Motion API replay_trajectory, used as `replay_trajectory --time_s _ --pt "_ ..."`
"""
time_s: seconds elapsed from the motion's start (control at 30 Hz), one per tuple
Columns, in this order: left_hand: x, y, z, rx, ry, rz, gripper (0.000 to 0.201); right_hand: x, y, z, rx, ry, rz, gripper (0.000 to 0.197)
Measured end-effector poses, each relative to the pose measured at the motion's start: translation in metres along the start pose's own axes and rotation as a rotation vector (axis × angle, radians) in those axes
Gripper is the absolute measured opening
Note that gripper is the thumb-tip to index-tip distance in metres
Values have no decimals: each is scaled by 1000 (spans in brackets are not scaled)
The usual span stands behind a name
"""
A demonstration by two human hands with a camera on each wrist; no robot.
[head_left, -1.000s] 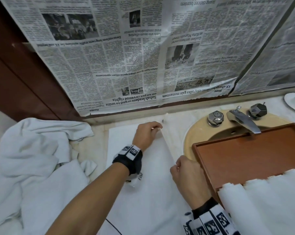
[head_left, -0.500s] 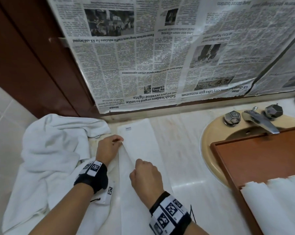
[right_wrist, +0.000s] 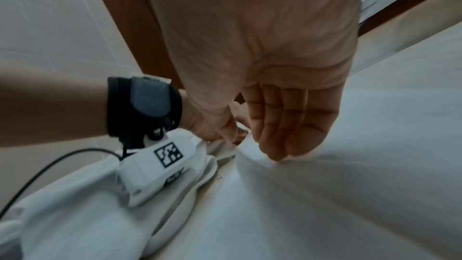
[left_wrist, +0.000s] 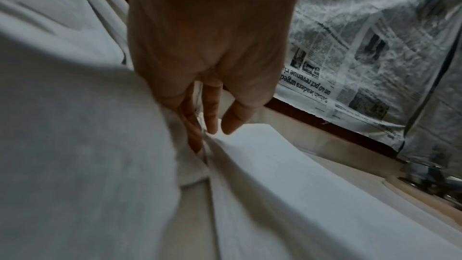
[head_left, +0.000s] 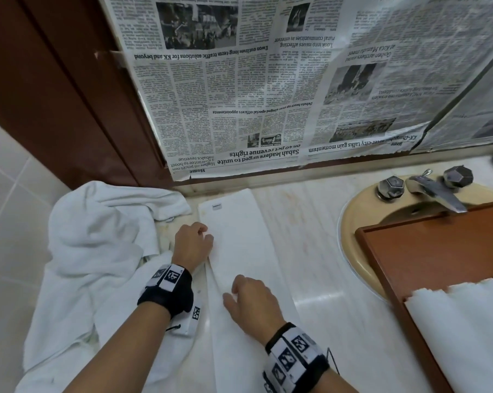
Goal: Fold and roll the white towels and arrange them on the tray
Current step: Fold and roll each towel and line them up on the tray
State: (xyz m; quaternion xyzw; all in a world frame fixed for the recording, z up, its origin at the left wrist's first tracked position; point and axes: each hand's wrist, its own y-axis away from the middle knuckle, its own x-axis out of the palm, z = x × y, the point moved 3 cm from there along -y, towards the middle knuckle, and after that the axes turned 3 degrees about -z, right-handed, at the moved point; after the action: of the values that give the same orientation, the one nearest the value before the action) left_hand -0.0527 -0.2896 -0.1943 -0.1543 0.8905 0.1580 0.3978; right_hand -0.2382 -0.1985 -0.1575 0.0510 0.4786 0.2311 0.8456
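Towel (head_left: 239, 251), white and folded into a long narrow strip, lies flat on the marble counter (head_left: 319, 251) under both hands. Left hand (head_left: 192, 245) has curled fingers on its left edge; whether they pinch it, I cannot tell. Right hand (head_left: 251, 300) rests on it with relaxed fingers, gripping nothing. Rolling looks not yet begun. Rolled towels (head_left: 460, 330) already sit on the wooden tray (head_left: 426, 251) over the sink. A heap of loose towels (head_left: 97, 239) waits at left.
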Motion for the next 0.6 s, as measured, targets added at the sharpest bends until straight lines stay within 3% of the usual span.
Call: replay_trajectory --time_s 0.1,0.27,0.6 --pt "8 11 6 41 -64 60 40 -10 8 -26 3 3 -148 32" --pt "16 15 3 58 -107 81 43 -10 3 -68 10 152 -65 53" --pt "51 16 -55 121 -90 96 40 -56 -12 -134 -11 120 -36 58"
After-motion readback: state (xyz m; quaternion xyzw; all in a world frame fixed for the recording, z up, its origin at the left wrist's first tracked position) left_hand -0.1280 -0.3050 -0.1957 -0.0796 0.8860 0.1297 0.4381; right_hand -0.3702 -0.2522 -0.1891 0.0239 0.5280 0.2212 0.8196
